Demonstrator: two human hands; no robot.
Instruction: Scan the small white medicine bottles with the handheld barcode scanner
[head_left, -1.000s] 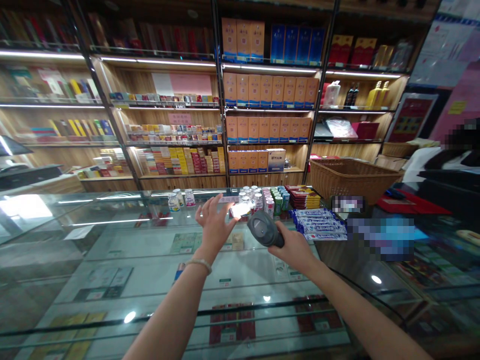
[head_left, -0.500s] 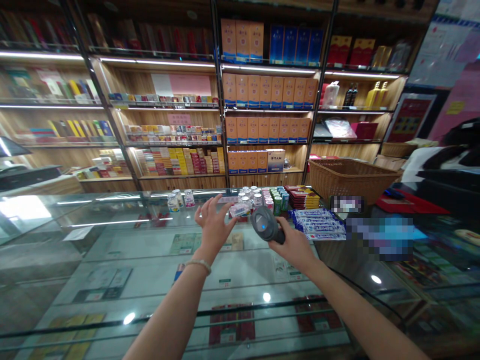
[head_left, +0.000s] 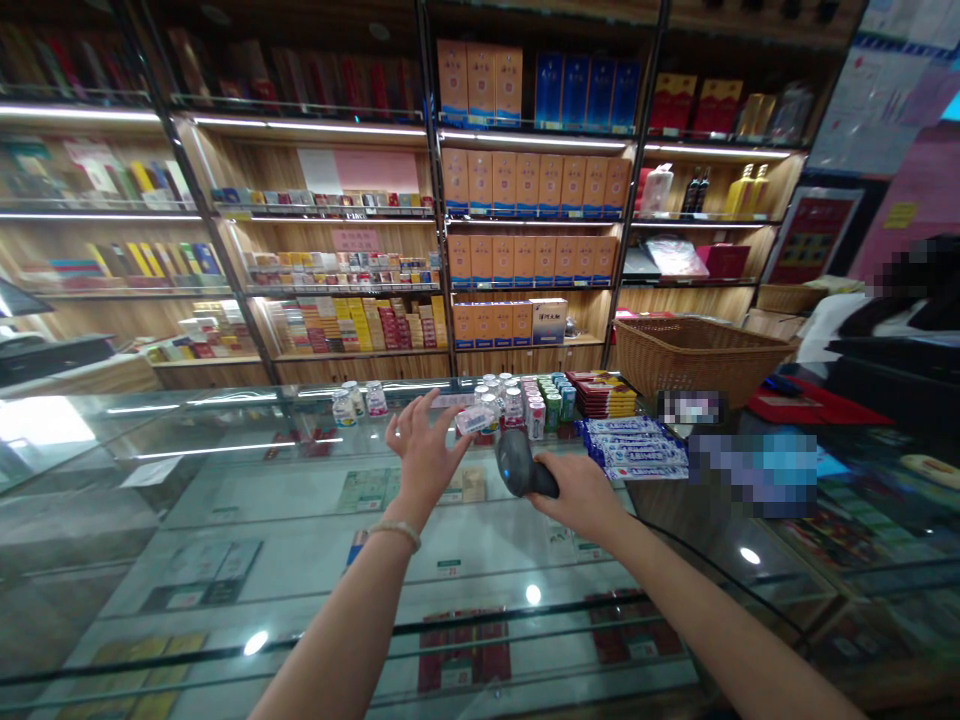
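My left hand pinches a small clear-and-white bottle between thumb and fingertips, tipped on its side above the glass counter. A dark grey handheld barcode scanner is gripped by its handle in my right hand, its head close to the bottle and tilted left, with a blue light on it. Behind the bottle stands a cluster of similar small bottles. Three more bottles stand to the left, beyond my left hand.
Right of the bottle cluster are green and blue tubes, stacked red-and-yellow packs and blue-white packets. A wicker basket stands behind them. The scanner's black cable runs along the right. Shelves of boxes line the wall; a partly visible person is far right.
My right hand has turned the scanner, swinging its head left and slightly down. The left hand keeps the bottle nearly in place. The view has shifted slightly.
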